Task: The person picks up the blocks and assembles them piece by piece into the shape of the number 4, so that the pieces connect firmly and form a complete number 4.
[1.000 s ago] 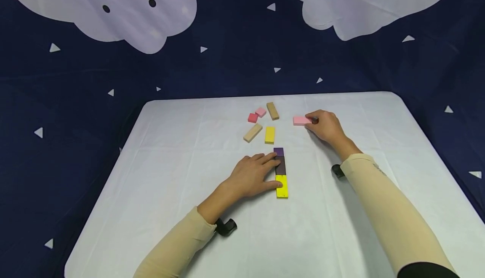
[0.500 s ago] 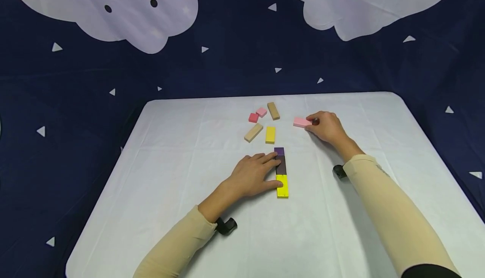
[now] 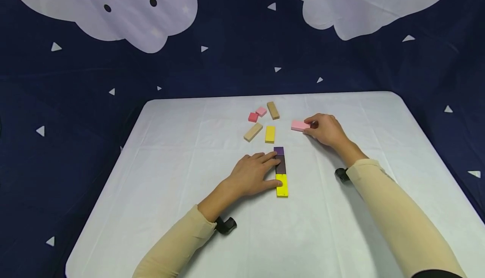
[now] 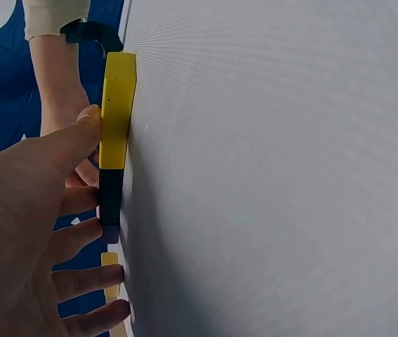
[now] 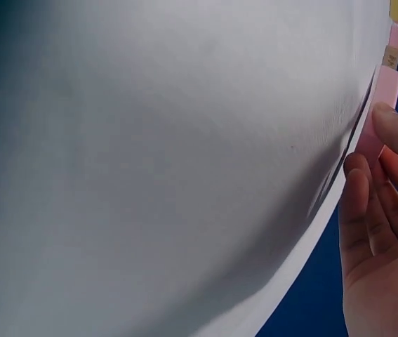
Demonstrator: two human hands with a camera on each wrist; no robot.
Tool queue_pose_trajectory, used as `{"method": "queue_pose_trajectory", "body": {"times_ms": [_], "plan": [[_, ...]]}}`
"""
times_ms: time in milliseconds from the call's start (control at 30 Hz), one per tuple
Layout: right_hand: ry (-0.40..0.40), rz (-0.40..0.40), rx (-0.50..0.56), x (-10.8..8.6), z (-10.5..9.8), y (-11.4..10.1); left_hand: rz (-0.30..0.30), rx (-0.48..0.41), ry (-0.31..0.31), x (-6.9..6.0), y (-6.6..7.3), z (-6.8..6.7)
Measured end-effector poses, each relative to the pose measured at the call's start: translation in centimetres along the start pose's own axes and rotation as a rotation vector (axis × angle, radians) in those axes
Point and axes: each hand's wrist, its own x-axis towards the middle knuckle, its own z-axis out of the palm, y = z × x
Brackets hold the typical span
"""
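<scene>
A row of blocks lies end to end on the white table: a purple block (image 3: 278, 151) at the far end, a dark brown block (image 3: 281, 167) in the middle, a bright yellow block (image 3: 282, 191) nearest me. My left hand (image 3: 248, 177) rests against its left side, fingers fairly straight. Its thumb touches the yellow block, and fingertips lie on the dark and purple ones. To the far right, my right hand (image 3: 329, 132) pinches a pink block (image 3: 298, 125) by its right end between thumb and fingers. In the right wrist view that pink block (image 5: 387, 88) is partly hidden by the fingers.
Beyond the row lie a second yellow block (image 3: 270, 134), two wooden blocks, one (image 3: 253, 132) nearer and one (image 3: 273, 110) farther, a small red block (image 3: 253, 117) and a small pink block (image 3: 261, 111). A dark blue cloth with clouds hangs behind the table (image 3: 170, 143).
My right hand has moved slightly toward me with the pink block, which has turned a little and shifted slightly left. The left hand and the row have stayed put.
</scene>
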Motion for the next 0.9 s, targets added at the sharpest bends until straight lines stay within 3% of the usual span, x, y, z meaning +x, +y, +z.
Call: {"method": "queue_pose_trajectory", "body": {"times_ms": [433, 900], "plan": [[-0.068, -0.038, 0.039, -1.3, 0.1, -1.7, 0.0, -0.001, 0.003, -0.1, 0.0, 0.0], [-0.103, -0.117, 0.05, -3.1, 0.2, -1.7, -0.002, -0.003, -0.005, -0.1, 0.0, -0.2]]}}
